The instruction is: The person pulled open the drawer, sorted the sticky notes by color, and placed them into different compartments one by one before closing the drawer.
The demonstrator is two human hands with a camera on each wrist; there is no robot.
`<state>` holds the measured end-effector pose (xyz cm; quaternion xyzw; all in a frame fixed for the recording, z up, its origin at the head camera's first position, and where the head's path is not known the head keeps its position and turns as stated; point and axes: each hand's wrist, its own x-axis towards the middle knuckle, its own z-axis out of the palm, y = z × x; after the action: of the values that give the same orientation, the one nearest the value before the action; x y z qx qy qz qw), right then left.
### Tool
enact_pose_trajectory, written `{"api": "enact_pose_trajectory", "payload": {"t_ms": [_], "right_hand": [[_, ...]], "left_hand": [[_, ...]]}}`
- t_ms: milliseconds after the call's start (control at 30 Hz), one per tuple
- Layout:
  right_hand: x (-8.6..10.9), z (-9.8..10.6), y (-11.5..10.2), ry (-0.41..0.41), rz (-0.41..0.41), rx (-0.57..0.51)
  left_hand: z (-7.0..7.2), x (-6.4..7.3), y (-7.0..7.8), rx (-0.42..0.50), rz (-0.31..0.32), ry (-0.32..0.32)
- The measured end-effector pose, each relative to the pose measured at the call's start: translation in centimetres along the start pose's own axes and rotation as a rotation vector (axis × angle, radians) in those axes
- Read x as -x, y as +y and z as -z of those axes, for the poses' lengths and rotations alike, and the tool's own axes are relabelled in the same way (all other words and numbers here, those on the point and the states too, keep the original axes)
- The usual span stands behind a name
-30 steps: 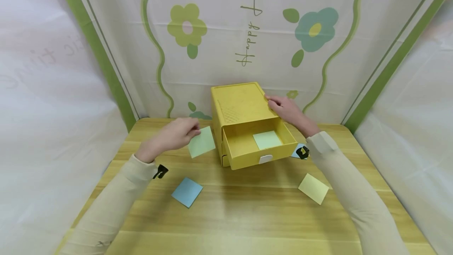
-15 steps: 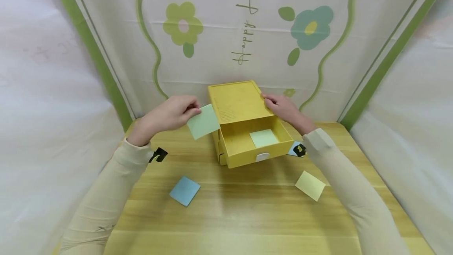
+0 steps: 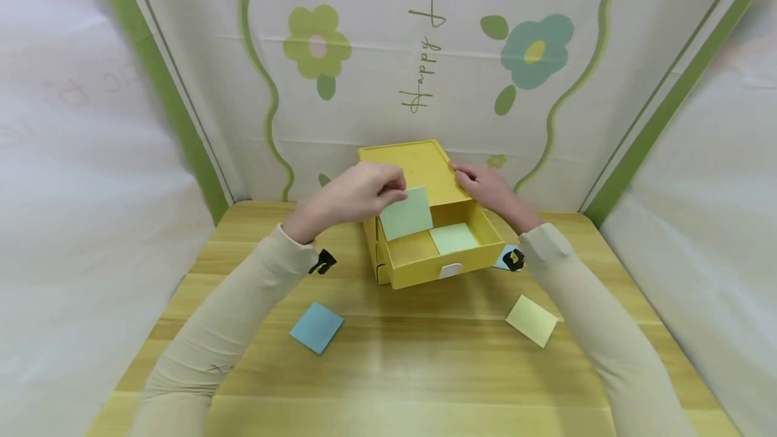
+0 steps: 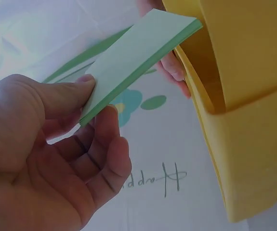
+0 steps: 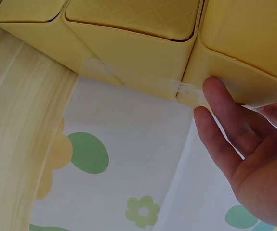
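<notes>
My left hand pinches a light green sticky note pad by its upper left corner, between thumb and fingers. The pad hangs tilted over the left part of the pulled-out top drawer of a yellow drawer box. Inside that drawer, toward its right, lies another pale green pad. Green edges of the held pad show in the left wrist view. My right hand holds the box's upper right edge, its fingertips against the side wall.
On the wooden table lie a blue pad at front left and a pale yellow pad at front right. Another blue pad is partly hidden beside the drawer. Behind the box hangs a flowered cloth.
My left hand has lifted the green pad from left of the box and carried it right, over the drawer. The right hand stays on the box edge.
</notes>
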<state>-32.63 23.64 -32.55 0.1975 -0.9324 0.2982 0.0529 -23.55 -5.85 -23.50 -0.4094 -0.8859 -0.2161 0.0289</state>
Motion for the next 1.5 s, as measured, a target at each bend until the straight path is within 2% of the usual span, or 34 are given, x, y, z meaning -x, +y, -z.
{"api": "enact_pose_trajectory", "payload": {"t_ms": [167, 367, 633, 833, 1133, 1233, 1500], "right_hand": [[0.2, -0.3, 0.0, 0.004, -0.002, 0.003], [0.1, -0.4, 0.4, 0.022, -0.006, -0.012], [0.0, -0.3, 0.5, 0.033, -0.005, -0.012], [0.0, -0.3, 0.5, 0.022, -0.014, -0.015], [0.1, -0.3, 0.6, 0.023, -0.012, -0.032], [0.2, -0.3, 0.5, 0.023, -0.020, -0.042], [0.1, -0.3, 0.6, 0.027, -0.019, -0.042]], "left_hand": [[-1.2, -0.8, 0.4, 0.003, 0.003, -0.012], [-2.8, -1.2, 0.6, -0.007, 0.005, -0.057], [-4.4, -1.2, 1.0, -0.073, 0.063, -0.094], [-5.0, -1.1, 1.1, -0.098, 0.095, -0.127], [-5.6, -1.2, 1.7, -0.269, 0.194, -0.187], [-6.0, -1.2, 1.8, -0.301, 0.220, -0.198], [-6.6, -1.3, 2.0, -0.338, 0.222, -0.195]]}}
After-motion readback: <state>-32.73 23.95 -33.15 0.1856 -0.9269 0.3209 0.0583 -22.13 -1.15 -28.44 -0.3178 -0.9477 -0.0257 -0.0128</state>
